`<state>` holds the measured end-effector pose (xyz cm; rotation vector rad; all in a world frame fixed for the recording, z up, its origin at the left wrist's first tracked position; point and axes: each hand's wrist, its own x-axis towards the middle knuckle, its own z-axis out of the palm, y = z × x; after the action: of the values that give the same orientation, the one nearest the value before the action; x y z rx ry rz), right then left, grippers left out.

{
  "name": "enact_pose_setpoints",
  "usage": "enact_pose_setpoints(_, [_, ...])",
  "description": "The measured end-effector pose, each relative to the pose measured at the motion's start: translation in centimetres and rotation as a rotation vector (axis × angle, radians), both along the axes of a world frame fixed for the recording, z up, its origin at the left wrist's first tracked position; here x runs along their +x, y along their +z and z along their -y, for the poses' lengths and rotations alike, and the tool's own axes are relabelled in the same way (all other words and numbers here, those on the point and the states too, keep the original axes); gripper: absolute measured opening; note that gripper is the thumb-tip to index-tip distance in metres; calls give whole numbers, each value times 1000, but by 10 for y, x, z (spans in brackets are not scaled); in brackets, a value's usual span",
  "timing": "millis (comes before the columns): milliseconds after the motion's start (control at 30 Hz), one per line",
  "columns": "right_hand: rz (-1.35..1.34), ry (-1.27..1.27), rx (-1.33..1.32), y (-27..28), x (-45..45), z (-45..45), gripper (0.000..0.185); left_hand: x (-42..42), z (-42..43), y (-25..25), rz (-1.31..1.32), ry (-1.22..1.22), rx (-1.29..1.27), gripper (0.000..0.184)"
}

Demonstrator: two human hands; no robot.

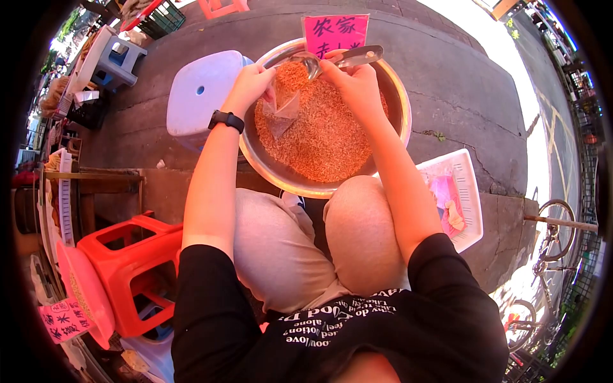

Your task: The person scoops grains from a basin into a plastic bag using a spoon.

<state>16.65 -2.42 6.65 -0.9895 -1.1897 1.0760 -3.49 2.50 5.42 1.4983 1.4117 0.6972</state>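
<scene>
Between my knees and the sign stands a wide metal basin [403, 108] heaped with reddish-brown grain [325, 140]. My left hand [254, 83], with a dark band on its wrist, is closed on a clear plastic bag [281, 113] over the basin's left side. Closed round a metal scoop [361, 56] is my right hand [354, 80], at the basin's far right. The scoop's bowl points left toward the bag's mouth, close to an orange-red patch of grain [292, 75]. Whether that patch lies inside the bag or behind it I cannot tell.
A pink handwritten sign [336, 32] stands at the basin's far rim. Left of it is a pale stool [201, 89]. A white basket [472, 198] with pink items sits at right. Red stools [121, 255] and a pink tray [76, 281] are at lower left; bicycles [552, 236] far right.
</scene>
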Motion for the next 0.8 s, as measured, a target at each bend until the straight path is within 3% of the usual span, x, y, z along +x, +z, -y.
enact_pose_setpoints(67, [-3, -44, 16, -2, -3, 0, 15, 1, 1, 2, -9, -3, 4, 23])
enact_pose_setpoints(167, [204, -121, 162, -2, -2, 2, 15, 1, 0, 1, -2, -4, 1, 23])
enact_pose_setpoints(267, [185, -158, 142, -3, -5, 2, 12, 0, -1, -2, 6, 4, -1, 23])
enact_pose_setpoints(467, [324, -105, 262, 6, -3, 6, 12, -1, -4, -2, -27, 24, -1, 24])
enact_pose_setpoints(567, [348, -218, 538, 2, 2, 1, 12, -5, -5, 1, -56, 81, 24, 23])
enact_pose_setpoints(700, [186, -340, 254, 1, 20, 0, 12, -25, -4, 2, -102, 203, 85, 20])
enact_pose_setpoints(800, [100, -360, 121, -38, 47, -16, 14, -50, -7, -5, -208, 330, 61, 18])
